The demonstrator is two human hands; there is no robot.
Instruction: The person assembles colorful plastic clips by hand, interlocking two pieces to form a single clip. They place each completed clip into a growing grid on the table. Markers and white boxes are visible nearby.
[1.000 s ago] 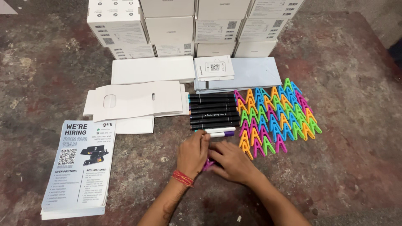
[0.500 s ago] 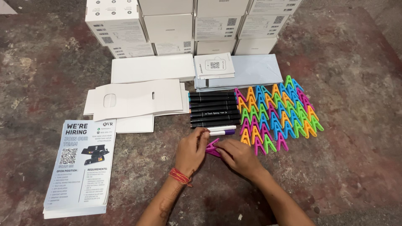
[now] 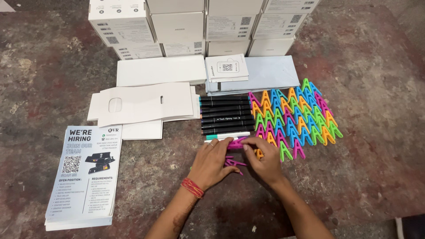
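Note:
My left hand (image 3: 212, 161) and my right hand (image 3: 264, 159) meet over a worn, stained floor, both pinching a pink clip (image 3: 238, 143) between their fingertips. More loose pink clips (image 3: 232, 162) lie under and between the hands. Just beyond the fingers lies a white marker (image 3: 228, 135), at the near end of a row of black markers (image 3: 226, 114). To the right, many coloured clips (image 3: 292, 117) stand in neat rows. A red thread band circles my left wrist.
Stacked white cartons (image 3: 195, 24) line the far side. Flat white card sleeves (image 3: 146, 104) and a pale blue stack (image 3: 265, 73) with a small card on top lie in the middle. A pile of printed flyers (image 3: 86, 175) sits at the near left.
Both hands have shifted a little farther away, toward the markers and clip rows, and now hold a pink clip up between their fingertips.

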